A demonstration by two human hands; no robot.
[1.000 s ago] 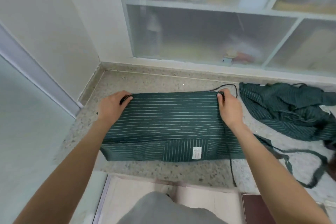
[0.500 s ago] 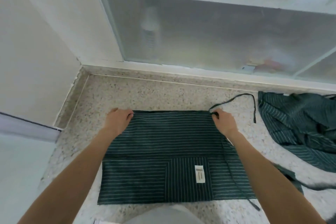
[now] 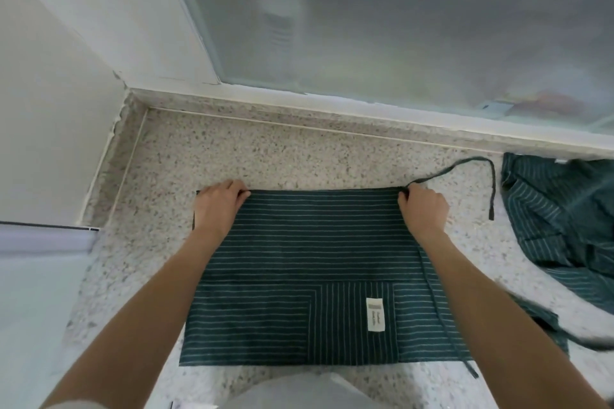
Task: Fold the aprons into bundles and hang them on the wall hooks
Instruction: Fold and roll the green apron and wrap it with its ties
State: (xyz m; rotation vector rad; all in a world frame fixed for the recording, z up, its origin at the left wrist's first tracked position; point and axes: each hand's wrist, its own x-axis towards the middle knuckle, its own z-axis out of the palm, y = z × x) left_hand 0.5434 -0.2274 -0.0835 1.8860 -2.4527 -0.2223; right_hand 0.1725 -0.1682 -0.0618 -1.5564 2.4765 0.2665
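Note:
A dark green striped apron (image 3: 315, 262) lies folded flat on the speckled stone counter (image 3: 265, 156), a white label near its front edge. My left hand (image 3: 221, 206) grips the apron's far left corner. My right hand (image 3: 423, 209) pinches the far right corner, where a thin tie strap (image 3: 478, 163) loops away to the right. Another strap runs down the right side under my right forearm. A second green striped apron (image 3: 561, 219) lies crumpled at the right. No wall hooks are in view.
A frosted glass cabinet front (image 3: 398, 26) rises along the counter's back edge. A white wall (image 3: 50, 93) closes the left side. The counter drops off at the left, past a pale ledge (image 3: 43, 239).
The view has tilted down and closer to the counter. Both hands stay on the apron's far corners, and the far folded edge sits farther from me, with more of the apron showing flat.

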